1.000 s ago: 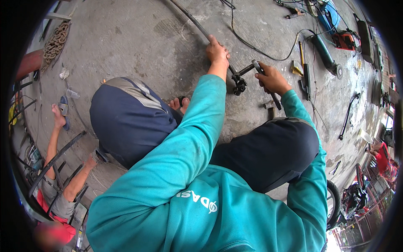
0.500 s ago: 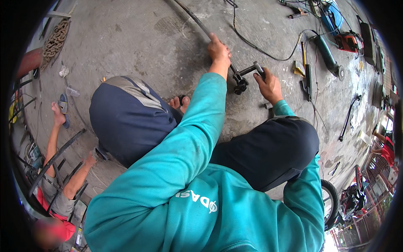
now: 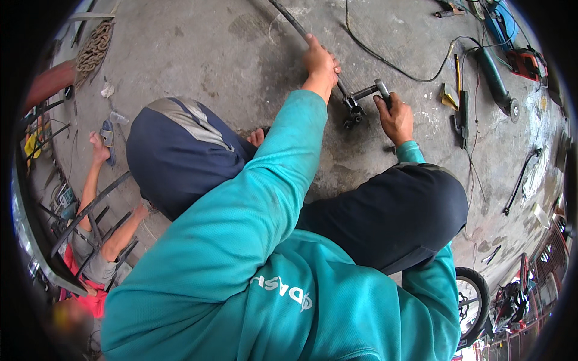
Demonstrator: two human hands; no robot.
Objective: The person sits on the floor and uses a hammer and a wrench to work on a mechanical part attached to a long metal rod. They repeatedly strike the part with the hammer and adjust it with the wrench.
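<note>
My left hand (image 3: 321, 64) is closed around a long dark metal shaft (image 3: 290, 19) that slants across the concrete floor. Just beyond that grip, toward me, the shaft ends in a dark, forked joint (image 3: 354, 112). My right hand (image 3: 397, 119) grips the thick grey bar of a hammer-like metal tool (image 3: 382, 89), thumb and fingers pressed around it. From this bar a short round arm (image 3: 365, 92) reaches sideways to the joint; whether they are touching or fixed together I cannot tell. Close to my right wrist, a small metal cylinder (image 3: 390, 148) lies partly hidden.
To the right lie a green angle grinder (image 3: 495, 78) with its cable, a yellow-and-black tool (image 3: 462, 99) and a long dark rod (image 3: 521, 182). A wheel (image 3: 472, 307) stands at lower right. A chain (image 3: 94, 47) hangs at upper left; another person (image 3: 98, 246) sits at left.
My view has shifted slightly, so most floor objects appear farther right. Both hands keep their grips, with the shaft and tool in nearly the same arrangement.
</note>
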